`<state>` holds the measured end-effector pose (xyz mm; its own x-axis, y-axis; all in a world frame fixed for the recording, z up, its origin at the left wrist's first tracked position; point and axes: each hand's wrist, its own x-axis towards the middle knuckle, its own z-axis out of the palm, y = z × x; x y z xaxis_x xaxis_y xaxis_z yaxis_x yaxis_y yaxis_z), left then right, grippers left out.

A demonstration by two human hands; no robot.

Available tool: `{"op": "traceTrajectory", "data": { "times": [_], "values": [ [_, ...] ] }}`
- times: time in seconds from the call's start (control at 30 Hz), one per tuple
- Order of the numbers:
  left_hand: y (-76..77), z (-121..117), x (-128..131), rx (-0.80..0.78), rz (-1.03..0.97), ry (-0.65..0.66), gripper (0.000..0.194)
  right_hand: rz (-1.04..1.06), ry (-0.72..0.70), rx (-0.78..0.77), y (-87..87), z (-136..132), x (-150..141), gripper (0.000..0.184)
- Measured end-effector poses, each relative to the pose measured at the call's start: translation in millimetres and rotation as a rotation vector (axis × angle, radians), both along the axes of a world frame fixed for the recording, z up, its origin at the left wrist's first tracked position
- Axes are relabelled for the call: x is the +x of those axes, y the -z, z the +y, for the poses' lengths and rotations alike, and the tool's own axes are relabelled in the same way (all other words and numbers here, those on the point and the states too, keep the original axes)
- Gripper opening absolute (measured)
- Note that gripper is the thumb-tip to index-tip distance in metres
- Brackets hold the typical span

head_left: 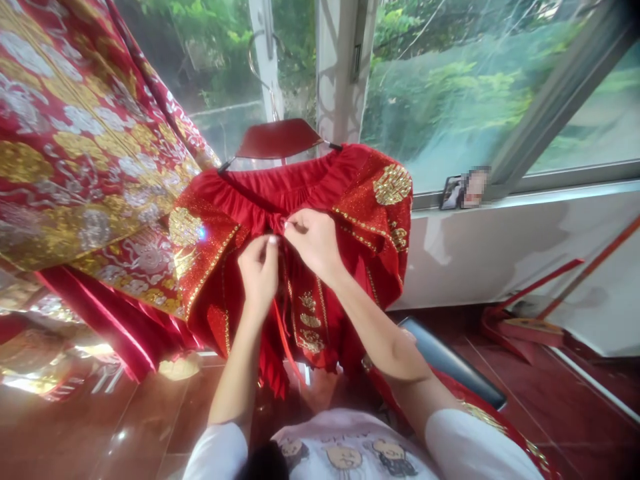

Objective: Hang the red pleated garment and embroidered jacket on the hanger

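A red skirt (370,213) with gold sequin motifs and beaded edges hangs by its gathered waistband from a clip hanger (280,139). My left hand (260,270) is closed in a pinch just below the middle of the waistband. A thin red ribbon (283,337) trails down from beside its fingers. Close by, slightly higher and to the right, my right hand (316,241) pinches red ribbon at the waistband's front opening. The fingertips of both hands are nearly together, and the exact bit of ribbon between them is partly hidden.
Red garments with gold and silver embroidery (95,140) hang at left. Behind the skirt are windows (460,100), with a small photo (453,192) on the sill. A dark flat panel (455,363) and a red metal stand (525,327) are at the lower right on the tiled floor.
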<state>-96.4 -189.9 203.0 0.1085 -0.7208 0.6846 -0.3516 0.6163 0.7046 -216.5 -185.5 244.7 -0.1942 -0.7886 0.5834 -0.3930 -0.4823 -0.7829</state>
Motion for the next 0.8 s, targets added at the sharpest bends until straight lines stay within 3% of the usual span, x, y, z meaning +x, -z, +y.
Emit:
{"op": "traceTrajectory", "data": {
  "times": [0.17, 0.4, 0.63, 0.8],
  "values": [
    [-22.7, -17.2, -1.1, 0.007, -0.060, 0.003, 0.032, -0.129, -0.115, 0.014, 1.1, -1.2, -3.8, 0.011],
    [-13.1, -34.0, -3.1, 0.056, 0.033, 0.099, 0.025, -0.157, -0.051, -0.031, 17.0, -5.4, 3.6, 0.011],
    [-13.2, -13.2, -12.2, 0.009, 0.011, 0.008, 0.027, -0.512, -0.133, 0.139, 14.2, -8.9, 5.4, 0.003],
    [-14.8, -1.4, -19.6, -0.076, -0.034, -0.059, 0.017, -0.733, -0.251, 0.323, 12.9, -7.7, 6.4, 0.011]
  ]
}}
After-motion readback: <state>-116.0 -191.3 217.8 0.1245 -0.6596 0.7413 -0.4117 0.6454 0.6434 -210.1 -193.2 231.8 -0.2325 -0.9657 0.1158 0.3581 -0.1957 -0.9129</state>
